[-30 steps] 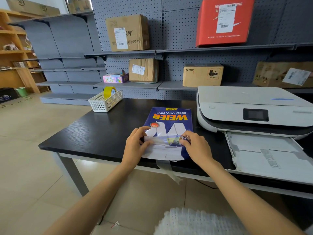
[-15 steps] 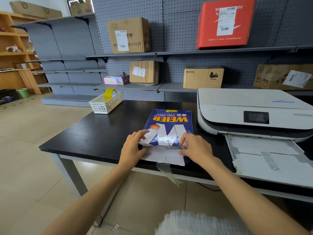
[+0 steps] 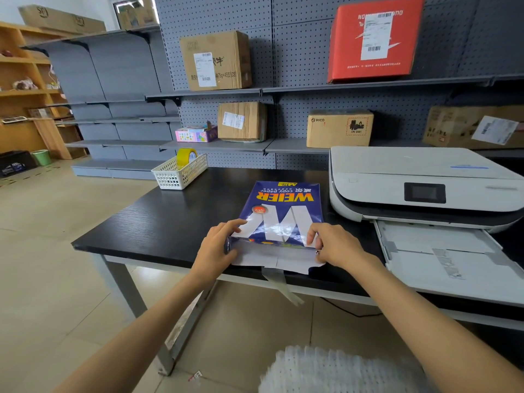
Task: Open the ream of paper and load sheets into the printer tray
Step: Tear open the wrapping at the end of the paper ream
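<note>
Both hands, left (image 3: 215, 249) and right (image 3: 337, 245), pinch the opened near end of the blue wrapped paper ream (image 3: 279, 219); its long axis points away from them.

Black table (image 3: 147, 231), three things on top.
White basket (image 3: 181, 173) far left, blue paper ream (image 3: 280, 205) at near edge in the middle, white printer (image 3: 419, 185) right, just beside ream.
</note>
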Available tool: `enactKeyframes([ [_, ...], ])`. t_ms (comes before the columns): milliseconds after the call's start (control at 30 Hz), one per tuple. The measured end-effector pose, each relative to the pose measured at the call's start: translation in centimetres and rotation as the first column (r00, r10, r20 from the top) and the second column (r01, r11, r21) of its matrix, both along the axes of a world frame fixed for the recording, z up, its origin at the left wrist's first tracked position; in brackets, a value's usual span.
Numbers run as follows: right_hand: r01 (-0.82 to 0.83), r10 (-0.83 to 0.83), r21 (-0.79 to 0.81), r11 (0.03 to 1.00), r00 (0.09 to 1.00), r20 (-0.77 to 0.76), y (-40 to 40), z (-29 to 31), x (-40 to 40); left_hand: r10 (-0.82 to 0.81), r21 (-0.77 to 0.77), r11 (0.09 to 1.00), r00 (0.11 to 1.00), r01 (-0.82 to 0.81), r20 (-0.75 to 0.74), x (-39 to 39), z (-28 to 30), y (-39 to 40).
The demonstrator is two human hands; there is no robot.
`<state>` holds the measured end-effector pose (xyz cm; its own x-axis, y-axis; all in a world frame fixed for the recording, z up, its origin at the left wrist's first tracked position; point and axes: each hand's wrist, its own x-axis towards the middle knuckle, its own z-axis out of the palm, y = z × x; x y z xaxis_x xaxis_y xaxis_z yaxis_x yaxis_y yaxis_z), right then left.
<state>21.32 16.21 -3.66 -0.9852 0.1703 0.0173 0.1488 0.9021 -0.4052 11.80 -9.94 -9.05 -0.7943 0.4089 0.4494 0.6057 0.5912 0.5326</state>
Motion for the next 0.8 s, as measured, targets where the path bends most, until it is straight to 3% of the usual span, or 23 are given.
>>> enactKeyframes([
  [133,-0.049,0.049,0.008,0.999,0.998,0.029,0.3,0.0,0.3,-0.019,-0.079,0.997,1.0,0.02,0.013,-0.1,-0.1,-0.4],
  [267,-0.135,0.131,0.134,0.982,0.991,0.042,0.2,-0.1,0.6,0.007,-0.144,0.99,1.0,-0.005,0.017,-0.2,-0.5,-1.6],
  [400,-0.272,0.278,0.229,0.935,0.961,0.007,0.9,-0.4,1.3,0.007,-0.177,0.984,0.998,-0.019,-0.069,0.3,-0.6,-2.0],
  [567,-0.354,0.411,0.321,0.878,0.902,-0.129,0.6,-0.5,1.7,-0.067,-0.282,0.959,0.95,-0.023,-0.306,0.2,-1.2,-1.7],
  [800,-0.382,0.472,0.399,0.833,0.868,-0.155,-1.2,-0.8,1.4,-0.095,-0.265,0.964,0.915,-0.013,-0.392,0.9,-0.3,-0.5],
])
